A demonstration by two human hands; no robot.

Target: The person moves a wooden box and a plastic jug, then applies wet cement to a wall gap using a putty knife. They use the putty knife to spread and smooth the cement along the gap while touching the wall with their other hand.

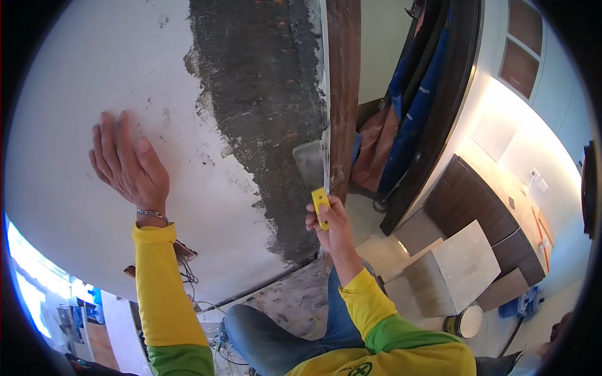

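My left hand [128,156] lies against the white wall [69,144], fingers stretched out and holding nothing. In my right hand [335,229] is a putty knife [320,207] with a yellow handle, my fingers closed round it. Its broad grey blade [308,161] is against the wall beside the wooden door frame [343,94]. A rough dark grey strip of bare plaster [257,81] runs down the wall between my hands, with ragged white edges on its left side.
To the right, blue and brown sheeting [407,119] hangs in a doorway. A pale box-shaped block [464,266] stands on the floor near a tub with a white lid [469,321]. Loose wires [188,272] hang from the wall below my left hand.
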